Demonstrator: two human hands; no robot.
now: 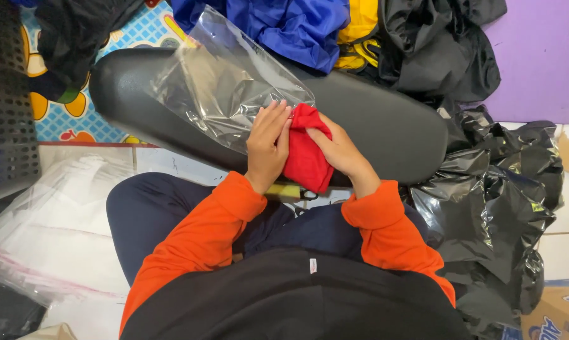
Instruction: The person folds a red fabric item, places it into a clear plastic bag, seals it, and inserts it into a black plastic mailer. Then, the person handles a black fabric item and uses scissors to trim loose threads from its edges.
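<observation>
Seen from above: folded red cloth (306,151) pinched btwn left hand (269,146) and right hand (338,151), fingers curled round it, at mouth of clear plastic bag (225,82) lying flat on black padded seat (385,126), steadying it for entry. Black bin bag (495,208) at right.

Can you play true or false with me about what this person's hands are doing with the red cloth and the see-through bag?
1. Both hands hold a folded red cloth. True.
2. The clear plastic bag lies on the floor by the knee. False: it lies on the long black cushion, open end at the cloth.
3. The left hand touches the bag's opening. True.
4. The right hand holds scissors. False: it grips only the cloth.
5. The sleeves are green. False: orange.
</observation>
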